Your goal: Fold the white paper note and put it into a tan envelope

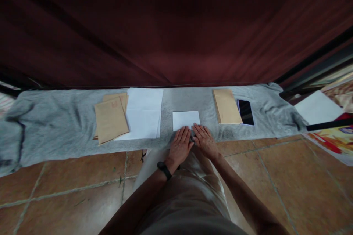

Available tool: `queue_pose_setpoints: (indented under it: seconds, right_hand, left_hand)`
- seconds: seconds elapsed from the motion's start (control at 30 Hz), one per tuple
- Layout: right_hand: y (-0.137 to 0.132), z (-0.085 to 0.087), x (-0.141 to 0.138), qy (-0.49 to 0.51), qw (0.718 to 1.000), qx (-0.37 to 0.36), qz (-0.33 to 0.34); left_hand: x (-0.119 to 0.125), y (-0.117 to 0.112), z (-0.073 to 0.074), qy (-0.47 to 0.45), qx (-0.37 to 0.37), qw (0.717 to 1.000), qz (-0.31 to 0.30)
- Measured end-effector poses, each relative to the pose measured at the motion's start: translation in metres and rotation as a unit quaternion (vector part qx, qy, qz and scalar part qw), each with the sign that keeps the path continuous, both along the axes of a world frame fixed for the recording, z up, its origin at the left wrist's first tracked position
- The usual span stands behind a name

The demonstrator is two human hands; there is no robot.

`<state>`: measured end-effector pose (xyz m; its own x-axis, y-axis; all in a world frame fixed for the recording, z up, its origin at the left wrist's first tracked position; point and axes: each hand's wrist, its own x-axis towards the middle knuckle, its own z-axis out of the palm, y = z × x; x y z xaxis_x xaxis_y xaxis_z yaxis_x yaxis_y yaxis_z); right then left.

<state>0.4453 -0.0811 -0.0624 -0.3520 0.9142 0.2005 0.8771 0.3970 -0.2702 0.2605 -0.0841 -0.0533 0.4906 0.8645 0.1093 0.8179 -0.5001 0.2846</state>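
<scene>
Two hands (pixel 180 142) (pixel 204 141) lie flat at the near edge of white paper (pixel 185 119).

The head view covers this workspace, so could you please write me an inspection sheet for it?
Surface: grey cloth, wrinkled toward both ends.
Things in use: small white paper; to its left, white sheets overlapped by brown envelopes; to its right, brown stack.
Clutter: phone beside the brown stack, screen dark.
Hands: left hand and right hand, fingers extended, at the small white paper's near edge; dark wristband on the left wrist.
Cables: nothing seen that is clearly one.
Surroundings: dark red fabric beyond, tiled floor below, colourful printed item far right.
</scene>
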Motion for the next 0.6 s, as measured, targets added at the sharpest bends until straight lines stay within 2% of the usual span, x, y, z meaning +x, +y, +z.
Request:
queue_pose_setpoints:
  seconds: [0.23, 0.6]
  right_hand:
    - [-0.001, 0.001, 0.000, -0.003, 1.000, -0.002, 0.002]
    - [-0.004, -0.002, 0.009, -0.022, 1.000, -0.020, 0.002]
  left_hand:
    - [0.008, 0.005, -0.002, 0.013, -0.002, 1.000, -0.014]
    - [-0.015, 0.007, 0.000, 0.086, 0.011, 0.996, -0.037]
